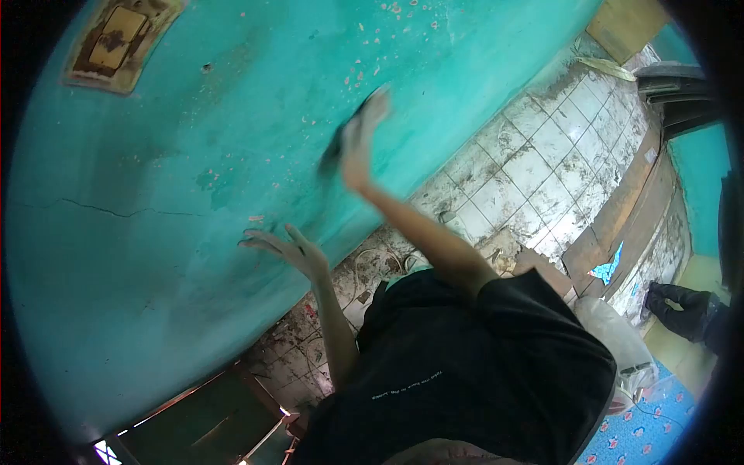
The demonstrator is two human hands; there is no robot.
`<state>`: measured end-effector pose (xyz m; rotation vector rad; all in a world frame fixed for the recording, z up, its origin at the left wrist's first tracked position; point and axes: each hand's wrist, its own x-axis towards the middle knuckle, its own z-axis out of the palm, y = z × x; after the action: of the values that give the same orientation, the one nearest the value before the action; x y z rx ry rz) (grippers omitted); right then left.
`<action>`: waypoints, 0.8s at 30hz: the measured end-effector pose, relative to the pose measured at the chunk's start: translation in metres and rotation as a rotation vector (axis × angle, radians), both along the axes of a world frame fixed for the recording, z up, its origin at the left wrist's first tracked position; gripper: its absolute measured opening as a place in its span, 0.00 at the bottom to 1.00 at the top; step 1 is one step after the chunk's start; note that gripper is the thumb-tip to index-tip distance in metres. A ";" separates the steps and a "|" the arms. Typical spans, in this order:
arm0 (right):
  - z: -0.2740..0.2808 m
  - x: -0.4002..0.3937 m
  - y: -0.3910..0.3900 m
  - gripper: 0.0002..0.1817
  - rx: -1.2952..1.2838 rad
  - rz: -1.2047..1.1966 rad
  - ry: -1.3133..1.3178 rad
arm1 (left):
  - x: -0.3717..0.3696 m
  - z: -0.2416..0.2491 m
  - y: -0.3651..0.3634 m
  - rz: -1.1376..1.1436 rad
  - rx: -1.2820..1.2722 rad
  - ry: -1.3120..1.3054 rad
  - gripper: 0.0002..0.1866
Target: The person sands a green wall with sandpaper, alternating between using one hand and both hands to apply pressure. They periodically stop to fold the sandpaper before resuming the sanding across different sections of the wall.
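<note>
And here's my right hand, up at the turquoise wall and blurred, with a dark, flat-looking shape right along its palm side. The blur is too strong: I can't tell whether my fingers are clamped on that shape, or whether the shape is partly shadow. It lies right up against the painted surface, either way.

Over to my left hand, lower and nearer to me: fingers spread apart, thumb raised, nothing in the grasp, palm and fingertips looking dusty. It's close to the wall, though whether it touches, I can't say.

What a surface, too! Pale chips speckle the paint around my right hand, a thin crack runs across at the left, and in the far left corner sits a grimy switch-like fitting.

Down to the right, dirty white floor tiles stretch away along the foot of the wall. Brown boards lie across them, a bright blue scrap on top, and a whitish plastic bag sits nearer, just beside my black shirt.
</note>
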<state>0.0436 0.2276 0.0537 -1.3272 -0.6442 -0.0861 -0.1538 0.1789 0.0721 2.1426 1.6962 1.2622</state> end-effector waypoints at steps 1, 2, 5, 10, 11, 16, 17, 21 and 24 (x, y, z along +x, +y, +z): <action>0.002 -0.036 -0.011 0.34 -0.034 0.167 0.031 | 0.003 -0.003 0.004 -0.017 -0.028 -0.045 0.44; -0.010 -0.025 -0.008 0.34 -0.028 0.157 0.035 | 0.003 -0.007 0.006 -0.027 -0.024 -0.041 0.44; -0.018 0.103 -0.010 0.36 0.091 0.104 0.040 | 0.015 -0.016 0.011 0.036 -0.027 -0.040 0.46; -0.026 0.158 0.023 0.36 -0.009 -0.213 -0.046 | 0.020 -0.023 0.000 -0.020 -0.084 -0.069 0.48; -0.021 0.096 0.031 0.36 0.050 -0.133 -0.058 | 0.027 -0.024 0.005 -0.017 -0.076 -0.076 0.48; 0.008 0.030 -0.014 0.35 0.041 0.198 -0.070 | 0.024 -0.030 0.002 -0.045 -0.082 -0.118 0.45; -0.002 0.073 -0.009 0.36 0.048 0.119 -0.189 | 0.022 -0.028 0.000 -0.049 -0.083 -0.117 0.45; -0.005 0.157 0.011 0.36 0.145 0.107 0.421 | 0.019 -0.030 -0.009 -0.024 -0.150 -0.075 0.46; 0.021 0.059 0.001 0.36 0.078 0.016 0.118 | 0.018 -0.037 -0.003 -0.021 -0.152 -0.083 0.45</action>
<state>0.1021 0.2290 0.0751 -1.2424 -0.5464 -0.0194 -0.1360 0.1754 0.0346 1.9888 1.6748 1.1589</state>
